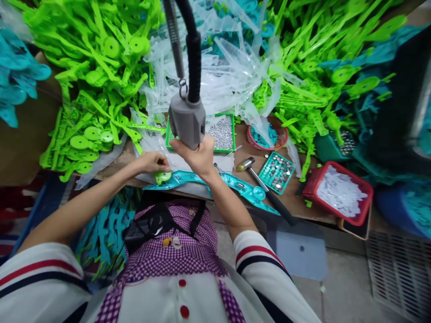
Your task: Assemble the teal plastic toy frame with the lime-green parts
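Observation:
My right hand is wrapped round the lower end of a grey power screwdriver, which hangs upright from a spring and a black cable. The tool's tip is hidden behind the hand. Beneath it, a long teal plastic part lies along the table's front edge. My left hand has its fingers closed on a small lime-green plastic piece at the left end of the teal part. Behind my right hand, a green tray holds many small silver screws.
Lime-green parts pile up left and right, with clear plastic bags between. To the right are a hammer, a teal tray of small metal pieces, a round red basket and a red bin of white pieces.

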`<state>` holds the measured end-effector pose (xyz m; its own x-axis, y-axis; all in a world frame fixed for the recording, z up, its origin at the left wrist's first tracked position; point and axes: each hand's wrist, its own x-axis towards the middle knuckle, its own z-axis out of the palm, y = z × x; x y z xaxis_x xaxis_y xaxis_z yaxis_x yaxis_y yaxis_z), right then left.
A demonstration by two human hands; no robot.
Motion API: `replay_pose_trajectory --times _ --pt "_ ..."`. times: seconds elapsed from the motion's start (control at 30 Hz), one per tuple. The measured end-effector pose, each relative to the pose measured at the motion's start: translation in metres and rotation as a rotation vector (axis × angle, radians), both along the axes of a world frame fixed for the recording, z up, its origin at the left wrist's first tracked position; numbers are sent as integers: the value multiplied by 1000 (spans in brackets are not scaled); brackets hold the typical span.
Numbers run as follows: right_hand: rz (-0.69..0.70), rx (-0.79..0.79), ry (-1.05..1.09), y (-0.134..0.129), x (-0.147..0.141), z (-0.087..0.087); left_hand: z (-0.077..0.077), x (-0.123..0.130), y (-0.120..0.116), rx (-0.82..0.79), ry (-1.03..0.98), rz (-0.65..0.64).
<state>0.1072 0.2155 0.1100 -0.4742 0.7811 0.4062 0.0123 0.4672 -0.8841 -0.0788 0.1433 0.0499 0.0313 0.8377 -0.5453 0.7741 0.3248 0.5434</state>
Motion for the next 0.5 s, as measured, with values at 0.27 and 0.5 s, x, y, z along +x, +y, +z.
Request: replay_pose_trajectory --times 0.27,0.5 --pt "70 -1 -16 0 -6 -3 -3 5 -27 281 14 46" --pt "115 -41 0 -2 -3 9 -2 0 -20 236 46 -21"
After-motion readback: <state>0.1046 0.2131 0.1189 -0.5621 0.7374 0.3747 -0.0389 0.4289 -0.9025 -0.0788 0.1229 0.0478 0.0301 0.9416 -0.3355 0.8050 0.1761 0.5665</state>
